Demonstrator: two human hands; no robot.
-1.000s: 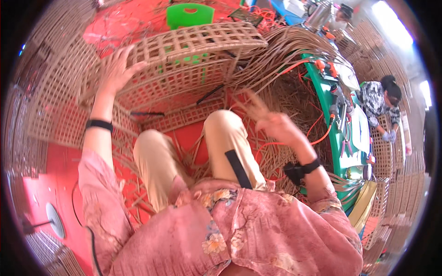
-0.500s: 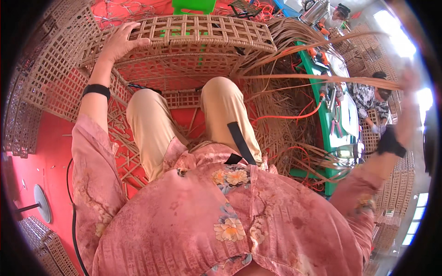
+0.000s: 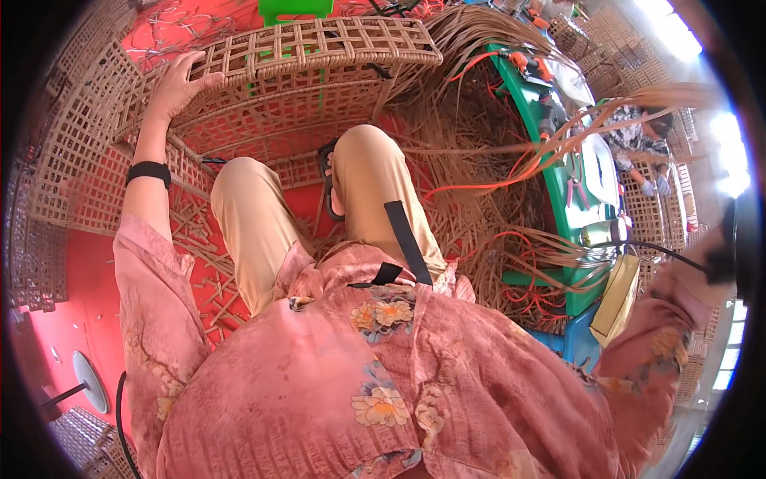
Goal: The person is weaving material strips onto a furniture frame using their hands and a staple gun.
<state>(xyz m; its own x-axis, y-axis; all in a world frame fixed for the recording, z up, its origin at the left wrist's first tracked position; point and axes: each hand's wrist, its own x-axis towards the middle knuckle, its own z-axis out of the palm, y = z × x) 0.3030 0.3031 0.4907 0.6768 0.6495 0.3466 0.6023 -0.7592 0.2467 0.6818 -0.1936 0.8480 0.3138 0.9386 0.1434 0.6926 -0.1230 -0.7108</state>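
A brown woven basket with an open lattice stands on its side in front of my knees. My left hand is closed over its upper left edge, with the thumb apart on the near side. Several long, flat brown weaving strands stretch from the basket's right side past the table to the right rim of the picture. My right forearm reaches out to the right, a black band at its wrist. The right hand lies beyond the picture's edge, so whether it holds the strands is hidden.
A thick bundle of strands spills over the floor by a green table with pliers and power tools. A tan box stands near my right arm. Lattice panels are stacked left. A co-worker's gloved hands are at far right.
My right arm has swung further out and down to the right, taking its hand out of the picture. The strands have shifted and bowed upward. My left hand keeps its place on the basket.
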